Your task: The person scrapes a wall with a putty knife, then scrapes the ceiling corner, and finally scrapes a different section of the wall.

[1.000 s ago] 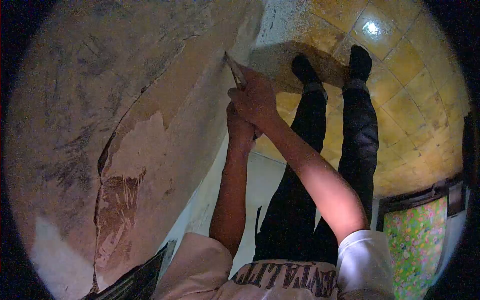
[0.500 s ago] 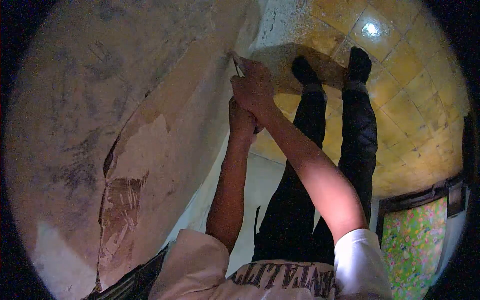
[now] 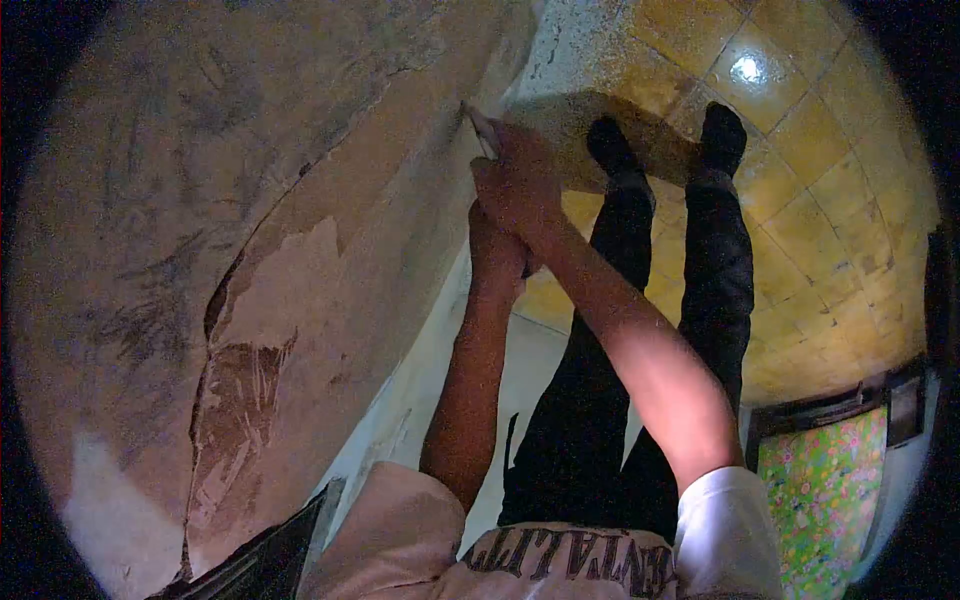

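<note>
My right hand [image 3: 520, 185] is closed around the front part of a scraper [image 3: 481, 130]. Its thin, pale blade sticks out past the fingers, with the tip at or very near the worn wall [image 3: 400, 190]; contact is hard to tell. Just behind, my left hand [image 3: 496, 240] is closed on the rear part of the same tool, close up against the right hand. A dark bit, likely the handle end, shows beside the left wrist. Most of the handle is hidden by the fingers.
The wall has a long crack [image 3: 240, 265] and a peeled brown patch [image 3: 245, 390]. Shiny yellow floor tiles [image 3: 810, 200] lie under my dark-socked feet [image 3: 722, 135]. A dark-framed opening with a green flowered cloth [image 3: 825, 480] is at lower right. A dark edge [image 3: 270, 550] runs along lower left.
Both hands and the scraper have shifted slightly right and down in view, still gripping together. The view itself has moved a little.
</note>
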A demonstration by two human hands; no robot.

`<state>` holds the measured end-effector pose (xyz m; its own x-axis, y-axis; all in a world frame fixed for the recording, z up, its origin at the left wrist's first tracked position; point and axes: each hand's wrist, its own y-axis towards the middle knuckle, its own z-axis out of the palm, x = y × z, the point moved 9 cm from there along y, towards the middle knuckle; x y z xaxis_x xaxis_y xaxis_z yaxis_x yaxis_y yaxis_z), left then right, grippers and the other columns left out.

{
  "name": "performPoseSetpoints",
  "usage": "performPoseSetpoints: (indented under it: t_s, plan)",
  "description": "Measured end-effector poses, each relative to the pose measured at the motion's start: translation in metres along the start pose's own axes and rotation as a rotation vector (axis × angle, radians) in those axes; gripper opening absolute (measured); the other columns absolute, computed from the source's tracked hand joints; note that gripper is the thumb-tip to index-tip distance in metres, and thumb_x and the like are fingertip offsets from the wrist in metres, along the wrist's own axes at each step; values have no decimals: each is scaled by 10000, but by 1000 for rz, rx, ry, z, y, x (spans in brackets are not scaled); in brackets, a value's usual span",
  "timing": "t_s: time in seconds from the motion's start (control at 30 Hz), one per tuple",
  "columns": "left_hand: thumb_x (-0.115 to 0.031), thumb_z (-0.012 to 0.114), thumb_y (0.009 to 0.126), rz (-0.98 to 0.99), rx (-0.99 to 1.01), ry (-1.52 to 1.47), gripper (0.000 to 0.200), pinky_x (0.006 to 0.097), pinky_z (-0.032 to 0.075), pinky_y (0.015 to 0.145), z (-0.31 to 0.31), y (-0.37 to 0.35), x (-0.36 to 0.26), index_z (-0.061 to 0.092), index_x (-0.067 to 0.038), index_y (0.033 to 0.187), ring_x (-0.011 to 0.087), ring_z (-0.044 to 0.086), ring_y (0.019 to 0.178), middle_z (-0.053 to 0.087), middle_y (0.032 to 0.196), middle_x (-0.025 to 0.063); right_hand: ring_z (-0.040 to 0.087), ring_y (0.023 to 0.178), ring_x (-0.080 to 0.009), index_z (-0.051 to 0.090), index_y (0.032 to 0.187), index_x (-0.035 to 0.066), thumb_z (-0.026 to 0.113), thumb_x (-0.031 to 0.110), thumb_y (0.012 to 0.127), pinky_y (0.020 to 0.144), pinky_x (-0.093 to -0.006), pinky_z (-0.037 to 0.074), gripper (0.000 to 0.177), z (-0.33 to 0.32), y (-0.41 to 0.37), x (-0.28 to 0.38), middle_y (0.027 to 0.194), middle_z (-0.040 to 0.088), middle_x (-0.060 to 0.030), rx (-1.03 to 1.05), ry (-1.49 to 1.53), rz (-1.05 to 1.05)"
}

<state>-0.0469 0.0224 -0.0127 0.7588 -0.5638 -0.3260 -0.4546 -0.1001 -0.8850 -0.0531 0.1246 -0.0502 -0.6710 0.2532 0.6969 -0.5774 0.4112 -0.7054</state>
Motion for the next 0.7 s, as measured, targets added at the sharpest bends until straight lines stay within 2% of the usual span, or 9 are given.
performPoseSetpoints:
  t_s: [0.07,0.17,0.27,0.33,0.4,0.47,0.53,0.6,0.7]
  plan:
    - [-258,576,880,-50,36,81,205,265,278,348,-1,-8,2,551,-55,877,83,451,423,524,595,14,552,985,-422,605,1101,-2,596,144,703,918,-484,408,424,1,-9,2,985,592,-253,91,129,79]
    - [-271,573,884,14,18,15,222,264,281,348,-10,10,13,555,-50,893,78,449,423,531,608,16,567,954,-431,614,1108,1,602,142,699,878,-492,430,433,7,-5,-16,972,599,-268,-211,-76,11]
    - [-277,569,887,65,71,6,229,261,283,347,-5,17,15,560,-49,904,74,449,424,535,616,14,580,931,-433,616,1109,-1,606,147,700,857,-498,441,435,4,6,-20,942,605,-275,-95,68,19]
    - [-277,565,890,125,92,138,230,259,288,347,-5,12,13,563,-48,909,74,453,429,536,621,12,581,923,-435,611,1125,0,608,148,699,857,-495,445,450,-1,-9,-7,930,605,-281,-133,88,-54]
    - [-278,562,894,85,75,186,231,259,294,348,-5,8,16,564,-49,917,76,459,436,536,628,9,579,926,-437,606,1138,2,608,147,699,864,-494,443,463,-2,-15,-6,933,604,-284,-128,94,-69]
    - [-282,559,897,-49,22,83,234,259,299,349,-10,4,20,563,-50,929,79,464,445,535,637,6,573,939,-438,602,1149,6,606,145,699,881,-495,435,471,4,-8,-7,950,604,-283,-75,92,-52]
    - [-287,567,894,120,60,121,239,261,300,348,-4,9,7,561,-52,936,82,467,451,534,640,6,572,938,-441,597,1164,5,602,136,699,884,-494,436,482,7,0,-12,962,604,-285,-74,48,-76]
    - [-286,574,892,77,21,170,236,260,299,348,-7,7,7,559,-55,940,81,467,454,533,644,5,571,936,-442,595,1166,2,599,131,699,883,-495,437,485,9,-4,-13,964,605,-285,-78,32,-81]
    - [-279,581,890,-146,-46,179,224,257,296,351,-1,-10,-3,557,-61,939,74,462,454,533,649,3,572,929,-443,597,1160,0,595,129,697,876,-498,439,480,2,-11,-2,955,606,-283,-92,32,-88]
